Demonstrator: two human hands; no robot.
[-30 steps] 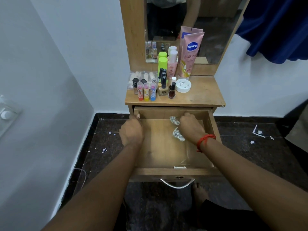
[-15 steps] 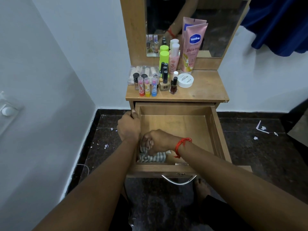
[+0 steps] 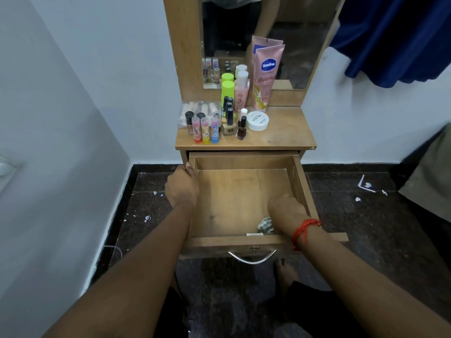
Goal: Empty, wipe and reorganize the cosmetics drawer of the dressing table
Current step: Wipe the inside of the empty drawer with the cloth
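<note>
1. Wiping the drawer (image 3: 244, 203), I have my right hand (image 3: 285, 211) in its near right corner, fingers closed on the cloth (image 3: 265, 224), which pokes out just left of the wrist.
2. My left hand (image 3: 181, 189) clamps the drawer's left wall.
3. Unwiped floor lies away and leftward, so I judge the right hand sweeps there.
4. Cosmetics (image 3: 214, 123) wait on the tabletop (image 3: 285, 132).

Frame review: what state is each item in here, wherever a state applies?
Drawer: pulled open, emptied.
Cloth: bunched under the right hand.
Right hand: pressing cloth in the drawer's front right corner.
Left hand: gripping the drawer's left wall.
Cosmetics: upright on the tabletop.
</note>
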